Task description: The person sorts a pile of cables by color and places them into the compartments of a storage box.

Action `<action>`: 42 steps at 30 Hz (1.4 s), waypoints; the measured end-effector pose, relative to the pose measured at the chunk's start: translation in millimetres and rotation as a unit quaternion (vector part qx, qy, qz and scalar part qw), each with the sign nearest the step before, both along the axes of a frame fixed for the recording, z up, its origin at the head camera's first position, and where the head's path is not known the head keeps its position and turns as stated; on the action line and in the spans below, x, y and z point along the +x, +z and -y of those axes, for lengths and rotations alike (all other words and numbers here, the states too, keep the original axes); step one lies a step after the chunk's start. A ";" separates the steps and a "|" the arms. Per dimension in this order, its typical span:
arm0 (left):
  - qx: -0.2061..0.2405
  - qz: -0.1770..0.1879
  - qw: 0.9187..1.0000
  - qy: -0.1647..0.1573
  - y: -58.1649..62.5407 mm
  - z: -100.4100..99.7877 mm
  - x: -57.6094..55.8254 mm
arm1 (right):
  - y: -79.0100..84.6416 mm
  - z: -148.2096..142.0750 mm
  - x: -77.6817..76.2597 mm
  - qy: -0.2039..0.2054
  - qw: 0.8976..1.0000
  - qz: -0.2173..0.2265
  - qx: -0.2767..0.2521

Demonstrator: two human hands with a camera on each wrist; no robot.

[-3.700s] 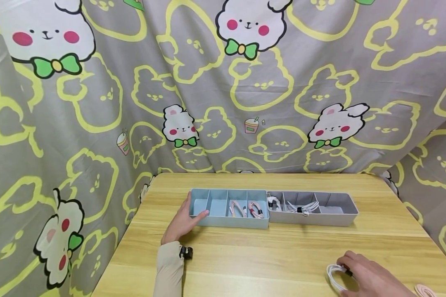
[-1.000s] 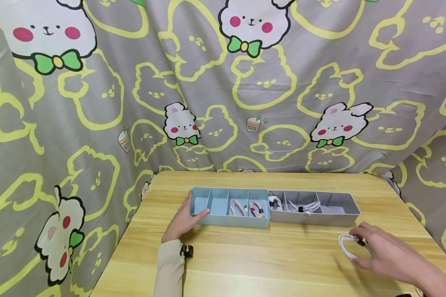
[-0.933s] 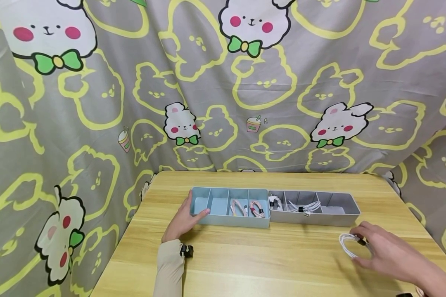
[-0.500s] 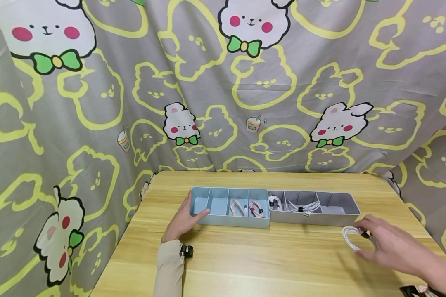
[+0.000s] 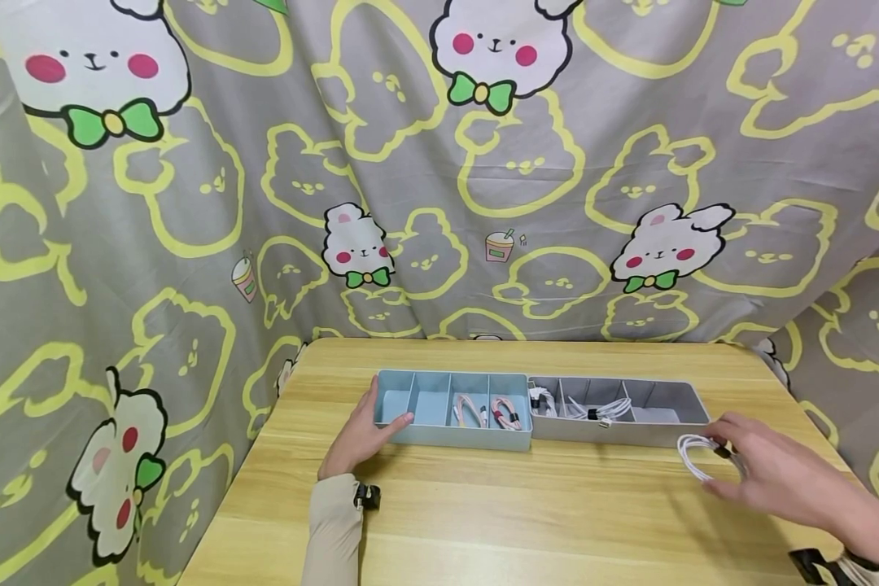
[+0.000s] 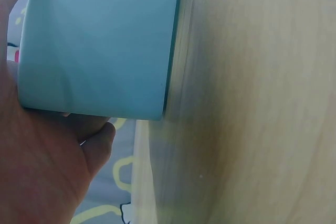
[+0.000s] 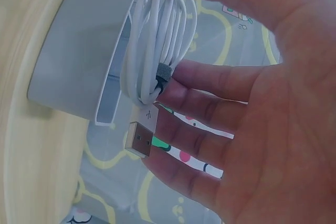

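A light-blue divided storage box [image 5: 457, 440] stands on the table, and my left hand [image 5: 359, 438] grips its left end, thumb against the front wall. In the left wrist view that hand wraps round the end of the box. My right hand [image 5: 780, 472] pinches a coiled white USB cable [image 7: 152, 45] bound by a dark strap; its metal plug [image 7: 139, 142] hangs free in the right wrist view. The hand holds the coil above the table, just in front of the right end of a grey divided box [image 5: 630, 434]. The rightmost part of that box has nothing in it.
Two pinkish cables, a left one [image 5: 469, 409] and a right one [image 5: 508, 413], lie in the blue box's right compartments. White cables, one at the left end [image 5: 543, 400] and one in the middle [image 5: 602, 408], lie in the grey box. A patterned curtain [image 5: 439, 187] hangs behind the table.
My right hand has carried the white cable from the table's front right up and away from me, close to the grey box's right corner. My left hand has stayed on the blue box.
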State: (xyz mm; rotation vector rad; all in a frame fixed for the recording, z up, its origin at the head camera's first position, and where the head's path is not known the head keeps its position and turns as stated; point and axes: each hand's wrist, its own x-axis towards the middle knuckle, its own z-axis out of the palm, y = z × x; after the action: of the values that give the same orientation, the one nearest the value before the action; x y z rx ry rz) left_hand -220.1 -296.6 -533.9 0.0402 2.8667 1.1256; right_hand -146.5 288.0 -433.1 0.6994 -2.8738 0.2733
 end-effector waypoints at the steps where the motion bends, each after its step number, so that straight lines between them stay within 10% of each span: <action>1: 0.000 0.001 1.000 0.000 0.0 0.2 0.1 | 0.4 -0.1 -0.7 0.001 1.000 -0.005 -0.001; 42: -0.004 -0.002 1.000 -0.004 -0.3 -0.3 -0.2 | 28.8 -3.3 -30.6 0.002 0.999 -0.025 0.020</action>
State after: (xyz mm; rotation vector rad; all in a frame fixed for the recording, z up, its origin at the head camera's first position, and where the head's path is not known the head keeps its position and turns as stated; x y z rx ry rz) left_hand -220.4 -296.3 -534.2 0.0544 2.8717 1.1154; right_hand -177.1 291.3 -404.3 0.7097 -2.8379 0.1976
